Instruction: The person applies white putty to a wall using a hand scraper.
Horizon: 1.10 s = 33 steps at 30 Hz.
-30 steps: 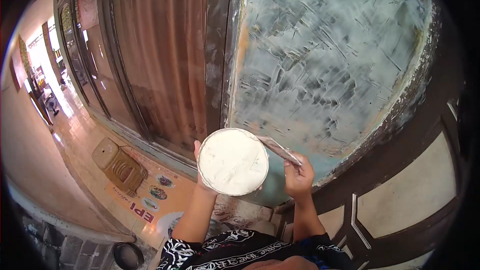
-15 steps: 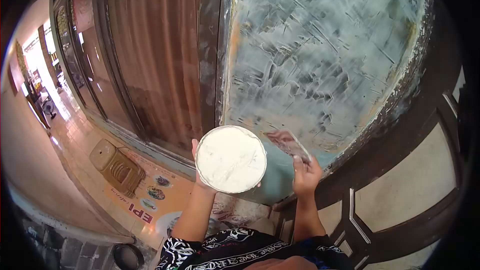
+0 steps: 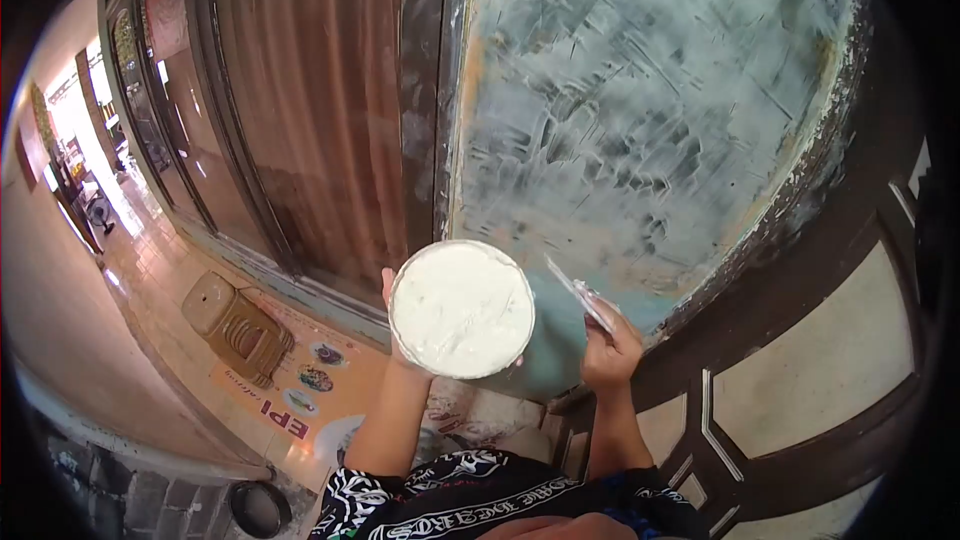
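My left hand (image 3: pixel 403 355) holds up a round tub of white putty (image 3: pixel 463 310) from beneath and its left side. Its fingertips show at both edges of the tub, while the rest of the hand is hidden under it. The putty reaches nearly to the rim. To the right of the tub, my right hand (image 3: pixel 612 348) is closed around a flat putty scraper (image 3: pixel 572 288), seen almost edge-on and tilted up to the left. Some white smears show near its grip. Beyond both hands stands a grey-green wall panel (image 3: pixel 620 120) with pale, streaky putty marks; the scraper looks apart from it.
A brown-framed window with a curtain (image 3: pixel 310 90) is left of the panel. Dark wood with pale insets (image 3: pixel 810 370) stands at the right. Stacked plastic stools (image 3: pixel 235 325) rest on a printed banner (image 3: pixel 270 395) on the floor. A black round container (image 3: pixel 258 508) sits at lower left.
My right hand has turned the scraper from showing its broad face to nearly edge-on. The tub has risen slightly and stays in my left hand.
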{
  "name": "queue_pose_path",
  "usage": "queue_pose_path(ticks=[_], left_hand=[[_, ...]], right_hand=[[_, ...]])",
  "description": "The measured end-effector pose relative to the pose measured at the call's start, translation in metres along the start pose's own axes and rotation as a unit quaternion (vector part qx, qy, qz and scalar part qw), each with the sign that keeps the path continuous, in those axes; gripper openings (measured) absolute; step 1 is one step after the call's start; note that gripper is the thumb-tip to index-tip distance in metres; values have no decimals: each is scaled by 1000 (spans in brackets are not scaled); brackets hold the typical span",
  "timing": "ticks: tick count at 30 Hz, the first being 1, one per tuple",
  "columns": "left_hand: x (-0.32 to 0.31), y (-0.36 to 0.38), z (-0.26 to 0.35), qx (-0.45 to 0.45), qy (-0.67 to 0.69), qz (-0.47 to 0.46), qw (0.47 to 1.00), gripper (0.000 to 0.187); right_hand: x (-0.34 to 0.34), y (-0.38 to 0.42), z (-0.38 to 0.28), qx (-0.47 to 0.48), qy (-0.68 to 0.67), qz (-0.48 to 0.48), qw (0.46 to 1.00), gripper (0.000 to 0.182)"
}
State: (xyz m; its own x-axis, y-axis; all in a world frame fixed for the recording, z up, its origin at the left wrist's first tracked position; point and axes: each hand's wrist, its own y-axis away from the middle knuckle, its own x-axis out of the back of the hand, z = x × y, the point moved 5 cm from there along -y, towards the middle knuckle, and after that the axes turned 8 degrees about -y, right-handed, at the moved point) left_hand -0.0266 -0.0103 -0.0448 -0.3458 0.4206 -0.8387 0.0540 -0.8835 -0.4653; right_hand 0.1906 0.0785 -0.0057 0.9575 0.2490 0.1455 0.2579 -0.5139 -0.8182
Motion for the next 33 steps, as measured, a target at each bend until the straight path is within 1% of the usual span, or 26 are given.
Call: queue_pose_path(ticks=[1,2,3,4,6,8,10,11,12,14,15,16,17,18,20,22,23,24,26,27,28,29,30,31,32,33], left_hand=[[5,1,1,-10,20,30,999,95],[8,-1,3,-20,38,55,998,95],[-7,-5,2,-17,101,-6,995,95],[-10,-5,1,-17,101,-3,995,95],[-11,-4,0,-26,147,3,989,95],[-7,-4,-1,-17,120,-15,993,96],[4,-2,-1,-4,-34,39,999,97],[8,-2,-1,-5,-33,57,998,98],[8,-2,-1,-5,-34,55,998,98],[11,-2,0,-8,-52,77,996,98],[11,-3,-1,-5,-76,85,993,96],[13,-3,-2,-3,-76,86,993,96],[14,-4,-2,-21,-16,73,997,95],[14,-4,-2,-39,44,59,996,94],[15,-4,-3,-38,46,64,996,94],[16,-3,-3,-42,50,71,995,93],[13,-4,-3,-26,-7,27,999,94],[13,-3,-3,-27,-6,27,999,94],[22,1,0,-24,-67,145,987,94],[16,-1,0,-19,-68,88,994,94],[17,-1,2,-20,-68,88,994,94],[19,-1,3,-22,-69,98,993,94],[22,-1,3,-22,-71,108,991,95],[21,-1,6,-60,-27,108,992,95],[22,-1,6,-60,-27,108,992,95],[23,-1,7,-69,8,92,993,95]], right_hand=[[-2,-3,-19,89,45,-13,995,29],[-2,-6,-28,89,45,-11,995,29],[-6,-9,-39,112,22,-58,992,30],[-11,-7,-45,132,-3,-107,985,32],[-16,-3,-31,126,10,-121,985,35],[-13,-1,-7,57,55,-77,994,37],[-6,-3,3,24,52,-63,996,39],[-4,-4,8,-11,47,-48,998,41],[-2,-3,5,-9,47,-47,998,41],[2,4,-14,71,54,-51,995,37],[4,4,-22,69,55,-51,995,37],[1,4,-35,100,11,-107,989,37],[-3,7,-43,129,-33,-162,978,38],[-4,8,-42,127,-32,-161,978,38],[-11,8,-38,133,11,-188,973,36],[-13,6,-27,144,29,-176,973,39],[-10,6,-13,101,60,-141,983,37],[-7,5,-2,58,90,-105,989,36],[-5,0,2,50,100,-96,989,38],[-2,1,1,50,96,-78,991,37],[1,2,0,50,91,-60,993,36],[2,4,-3,51,91,-62,993,36],[1,9,-13,100,72,-93,988,32],[0,12,-25,148,53,-123,980,28],[0,8,-34,148,53,-123,980,28],[-7,3,-48,152,21,-171,973,29]])
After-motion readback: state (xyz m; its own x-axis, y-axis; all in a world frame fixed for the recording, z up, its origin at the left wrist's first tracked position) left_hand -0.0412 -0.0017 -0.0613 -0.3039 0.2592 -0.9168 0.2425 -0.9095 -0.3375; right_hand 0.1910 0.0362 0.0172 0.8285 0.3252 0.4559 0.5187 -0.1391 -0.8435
